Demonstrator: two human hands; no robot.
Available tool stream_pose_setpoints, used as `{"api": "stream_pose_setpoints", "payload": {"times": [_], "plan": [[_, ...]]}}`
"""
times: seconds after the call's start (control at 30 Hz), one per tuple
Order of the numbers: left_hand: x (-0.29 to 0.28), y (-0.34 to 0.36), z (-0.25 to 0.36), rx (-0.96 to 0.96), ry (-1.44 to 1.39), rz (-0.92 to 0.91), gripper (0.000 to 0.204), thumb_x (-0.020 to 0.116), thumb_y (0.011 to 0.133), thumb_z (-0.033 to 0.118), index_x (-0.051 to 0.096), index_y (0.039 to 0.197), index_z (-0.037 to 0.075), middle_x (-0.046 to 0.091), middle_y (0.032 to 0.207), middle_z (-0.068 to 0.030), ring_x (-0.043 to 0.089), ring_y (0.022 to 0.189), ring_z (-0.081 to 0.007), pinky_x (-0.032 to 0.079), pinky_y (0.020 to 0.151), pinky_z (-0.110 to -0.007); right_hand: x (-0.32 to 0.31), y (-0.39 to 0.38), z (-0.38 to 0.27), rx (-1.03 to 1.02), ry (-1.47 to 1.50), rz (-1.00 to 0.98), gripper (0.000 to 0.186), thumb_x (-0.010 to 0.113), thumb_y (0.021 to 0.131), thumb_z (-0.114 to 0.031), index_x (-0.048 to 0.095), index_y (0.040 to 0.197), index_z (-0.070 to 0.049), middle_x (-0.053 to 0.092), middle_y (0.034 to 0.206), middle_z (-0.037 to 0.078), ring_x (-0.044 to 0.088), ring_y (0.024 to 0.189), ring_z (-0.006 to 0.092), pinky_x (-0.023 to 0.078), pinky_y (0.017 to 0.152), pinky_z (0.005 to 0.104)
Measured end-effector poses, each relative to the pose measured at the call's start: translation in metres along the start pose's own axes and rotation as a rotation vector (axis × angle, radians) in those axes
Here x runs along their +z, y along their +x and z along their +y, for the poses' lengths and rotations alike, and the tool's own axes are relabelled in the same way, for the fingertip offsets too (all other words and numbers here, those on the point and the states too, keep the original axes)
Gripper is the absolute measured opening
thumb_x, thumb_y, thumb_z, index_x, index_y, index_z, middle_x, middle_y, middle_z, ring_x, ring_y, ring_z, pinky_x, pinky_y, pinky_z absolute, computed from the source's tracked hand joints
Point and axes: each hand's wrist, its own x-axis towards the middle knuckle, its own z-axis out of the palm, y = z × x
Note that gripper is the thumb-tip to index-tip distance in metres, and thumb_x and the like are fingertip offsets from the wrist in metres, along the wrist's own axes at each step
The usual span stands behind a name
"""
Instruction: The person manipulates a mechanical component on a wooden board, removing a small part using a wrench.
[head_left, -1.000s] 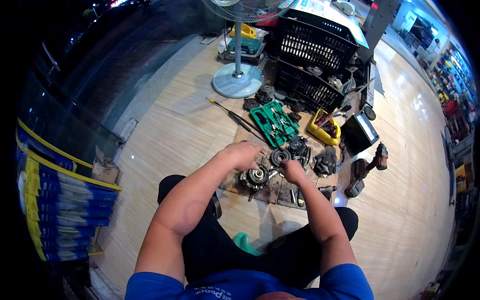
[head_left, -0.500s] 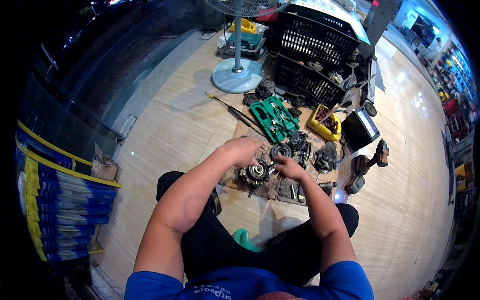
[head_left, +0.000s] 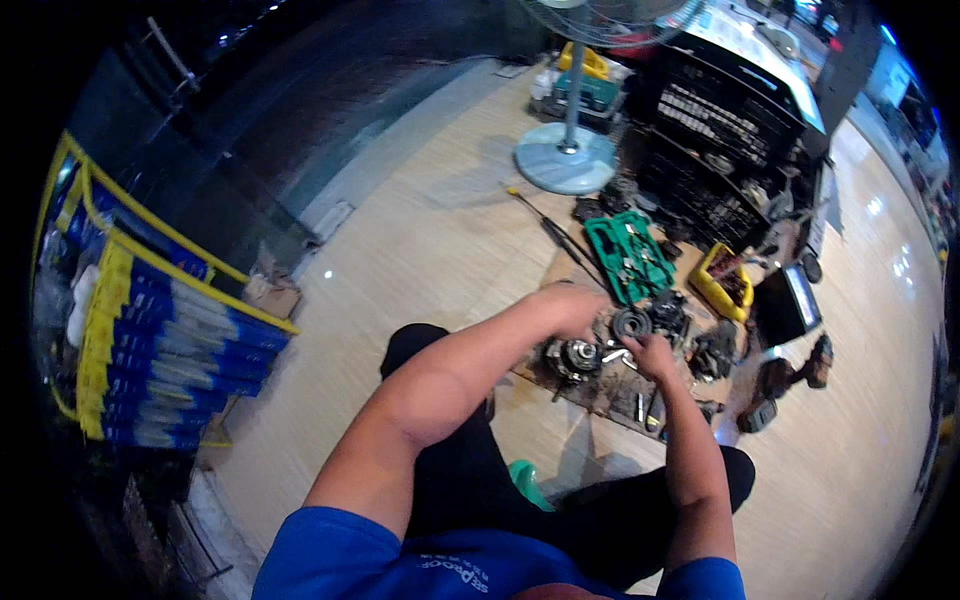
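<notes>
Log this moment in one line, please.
left hand: near round metal part, grip unclear | right hand: at near edge of dark ring, grip unclear | beyond: open green case, yellow tray

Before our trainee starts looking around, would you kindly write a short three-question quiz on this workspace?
1. What colour is the open tool case?
2. True or false: reddish-brown items lie in the yellow tray.
3. Which shape is the dark part just beyond the right hand?
A) triangle
B) ring
C) square

Key:
1. Green
2. True
3. B
</notes>
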Motion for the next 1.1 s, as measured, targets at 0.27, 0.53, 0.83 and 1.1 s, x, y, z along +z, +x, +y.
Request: {"api": "stream_pose_setpoints", "payload": {"times": [0.27,0.53,0.83,1.1], "plan": [[0.007,-0.001,-0.005,-0.016,0.001,-0.001,0.074,0.075,0.080,0.035,0.043,0.141,0.008,0.058,0.126,-0.0227,0.056,0.117,-0.0378,0.048,0.096,-0.044,0.017,0.008,0.006,0.113,0.136,0.090,0.057,0.057,0.092,-0.050,0.071,0.075,0.002,0.064,0.065,0.021,0.066,0.064,0.0360,0.050,0.066,0.0463],[0.006,0.002,-0.001,0.016,0.017,0.036,0.068,0.075,0.081,0.034,0.047,0.137,0.007,0.060,0.121,-0.0227,0.059,0.113,-0.0378,0.050,0.093,-0.045,0.033,0.018,0.029,0.117,0.522,0.113,0.038,0.065,0.090,-0.031,0.065,0.102,0.005,0.065,0.067,0.015,0.065,0.056,0.0265,0.051,0.057,0.0369],[0.007,-0.004,-0.005,0.016,-0.048,0.072,0.068,0.076,0.079,0.027,0.047,0.138,0.009,0.059,0.128,-0.0198,0.056,0.117,-0.0379,0.046,0.099,-0.044,-0.005,0.004,0.002,-0.162,-0.059,0.053,0.038,0.069,0.085,-0.038,0.067,0.093,-0.001,0.066,0.092,0.026,0.063,0.088,0.0449,0.050,0.077,0.0518],[0.010,0.007,-0.008,0.036,-0.029,0.093,0.066,0.076,0.081,0.024,0.046,0.137,0.007,0.060,0.124,-0.0206,0.056,0.117,-0.0382,0.046,0.098,-0.044,-0.011,0.000,0.001,-0.070,-0.132,0.092,0.037,0.064,0.087,-0.039,0.071,0.090,-0.004,0.068,0.088,0.024,0.066,0.085,0.0410,0.053,0.080,0.0498]]}}
